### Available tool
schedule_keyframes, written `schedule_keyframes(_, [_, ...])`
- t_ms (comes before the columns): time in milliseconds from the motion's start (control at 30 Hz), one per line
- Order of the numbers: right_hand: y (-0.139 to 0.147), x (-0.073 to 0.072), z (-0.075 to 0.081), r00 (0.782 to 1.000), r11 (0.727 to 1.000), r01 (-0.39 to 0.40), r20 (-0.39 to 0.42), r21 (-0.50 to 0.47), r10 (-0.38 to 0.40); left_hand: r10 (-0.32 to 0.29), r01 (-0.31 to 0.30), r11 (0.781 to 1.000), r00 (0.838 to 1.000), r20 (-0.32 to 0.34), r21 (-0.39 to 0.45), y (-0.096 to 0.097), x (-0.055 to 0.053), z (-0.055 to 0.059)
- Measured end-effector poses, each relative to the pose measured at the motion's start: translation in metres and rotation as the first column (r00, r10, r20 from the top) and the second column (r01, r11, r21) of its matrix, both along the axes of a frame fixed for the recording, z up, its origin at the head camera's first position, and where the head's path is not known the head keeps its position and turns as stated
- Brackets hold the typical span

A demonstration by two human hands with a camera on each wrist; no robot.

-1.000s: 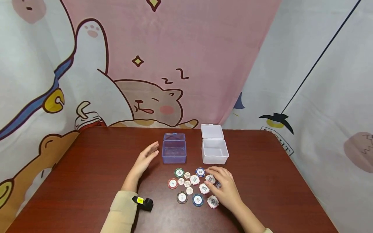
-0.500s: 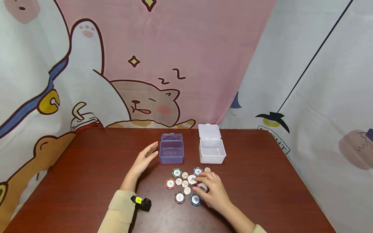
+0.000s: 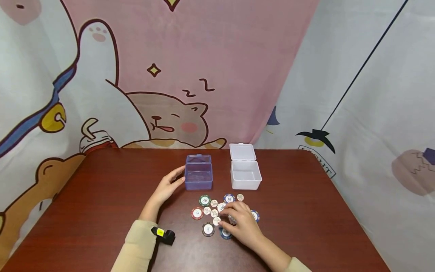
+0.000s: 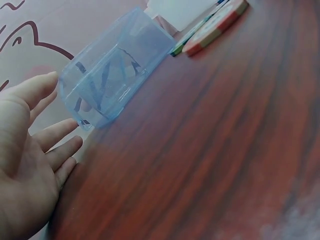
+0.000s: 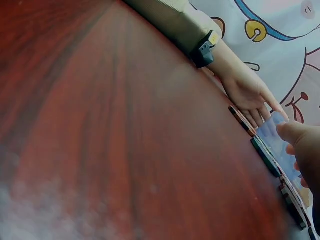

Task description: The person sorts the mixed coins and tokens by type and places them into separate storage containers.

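Observation:
In the head view, my left hand [image 3: 165, 187] is beside the left wall of a translucent blue plastic box [image 3: 198, 179], whose lid is up. Its fingers are spread, with the fingertips right at the box's side, as the left wrist view also shows. My right hand [image 3: 242, 223] is over the right part of a spread of poker chips, its fingers bent down and thumb apart. A white chip [image 3: 232, 220] shows between the thumb and fingers; other chips there are hidden. Around lie a green chip [image 3: 204, 200], a red chip [image 3: 197, 213] and a black chip [image 3: 208, 229].
A white plastic box [image 3: 246, 177] stands open to the right of the blue one. Blue chips, one of them a 10 chip [image 3: 229, 198], and several small pale chips [image 3: 214, 213] lie on the brown table [image 3: 306, 211]. A printed cloth [image 3: 238, 68] hangs behind.
My right hand has moved left over the chips, uncovering a small pale chip and a blue chip at the right. The left hand has come closer to the blue box's side.

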State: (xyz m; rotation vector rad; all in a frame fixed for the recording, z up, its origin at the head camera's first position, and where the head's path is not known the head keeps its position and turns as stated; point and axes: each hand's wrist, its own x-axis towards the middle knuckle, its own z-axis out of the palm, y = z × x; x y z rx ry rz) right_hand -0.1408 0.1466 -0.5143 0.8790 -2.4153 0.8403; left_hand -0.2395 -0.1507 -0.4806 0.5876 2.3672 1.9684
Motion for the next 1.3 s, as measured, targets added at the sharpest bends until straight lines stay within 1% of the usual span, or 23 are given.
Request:
schedule_keyframes(200, [-0.001,-0.004,-0.005,1.000,1.000,-0.004,-0.013,0.014,0.005,-0.016,0.015,0.999,1.000,-0.013,-0.037,-0.001,-0.001,0.000])
schedule_keyframes(333, [-0.003,-0.005,-0.007,1.000,1.000,-0.009,-0.026,0.018,0.010,-0.010,0.009,0.999,1.000,-0.018,-0.047,-0.003,-0.009,-0.015])
schedule_keyframes(433, [-0.004,-0.006,-0.008,0.999,1.000,-0.007,-0.031,0.029,0.008,0.006,-0.007,0.998,1.000,-0.015,-0.062,-0.005,-0.015,-0.027])
schedule_keyframes(500, [-0.004,-0.007,-0.008,1.000,0.999,-0.004,-0.025,0.039,0.005,0.018,-0.018,0.997,1.000,-0.007,-0.080,-0.005,-0.016,-0.029])
schedule_keyframes(567, [-0.004,-0.007,-0.009,1.000,0.999,-0.001,-0.015,0.048,0.002,0.027,-0.026,0.995,1.000,0.006,-0.091,-0.005,-0.016,-0.028])
schedule_keyframes(633, [-0.005,-0.007,-0.010,1.000,0.999,0.003,-0.005,0.054,-0.003,0.027,-0.025,0.996,0.999,0.017,-0.087,-0.005,-0.014,-0.025])
schedule_keyframes(767, [-0.005,-0.006,-0.009,1.000,0.998,0.016,0.012,0.064,-0.017,0.014,-0.011,0.997,1.000,0.025,-0.081,-0.002,-0.004,-0.008])
schedule_keyframes(867, [-0.006,-0.005,-0.007,0.999,0.997,0.030,0.024,0.067,-0.032,0.008,-0.005,0.995,1.000,0.028,-0.101,-0.001,0.002,0.003])
schedule_keyframes(1033, [-0.010,-0.004,-0.005,0.996,0.995,0.072,0.043,0.074,-0.075,0.007,-0.005,0.994,1.000,0.025,-0.108,0.000,0.005,0.007])
schedule_keyframes(1200, [-0.015,-0.004,-0.004,0.990,0.990,0.114,0.071,0.081,-0.120,-0.001,0.004,0.996,0.999,0.035,-0.090,-0.001,0.004,0.005])
schedule_keyframes(1300, [-0.016,-0.003,-0.003,0.987,0.989,0.124,0.097,0.078,-0.131,-0.005,0.008,0.996,0.999,0.037,-0.091,-0.001,0.004,0.004])
